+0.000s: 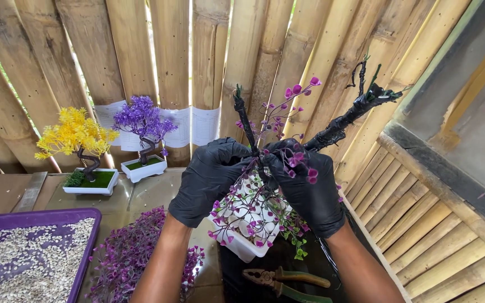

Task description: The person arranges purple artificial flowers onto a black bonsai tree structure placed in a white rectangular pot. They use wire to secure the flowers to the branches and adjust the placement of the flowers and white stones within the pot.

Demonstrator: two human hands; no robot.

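Both my hands wear black gloves and close around an artificial tree wrapped in black tape. My left hand [209,177] grips the thin left branch [245,120]. My right hand [304,188] grips the trunk where the thick right branch [346,120] forks off. Sprigs of small pink-purple leaves [254,210] hang between and below my hands, and one sprig [293,95] rises above them. The tree stands in a white rectangular pot [245,247] that is tilted toward me.
Two finished small trees stand at the back left, a yellow tree [74,134] and a purple tree [142,120], each in a white pot. A purple tray of pale gravel [32,255], a pile of purple foliage [127,255] and green-handled pliers [284,279] lie near me. A bamboo wall [169,50] stands behind.
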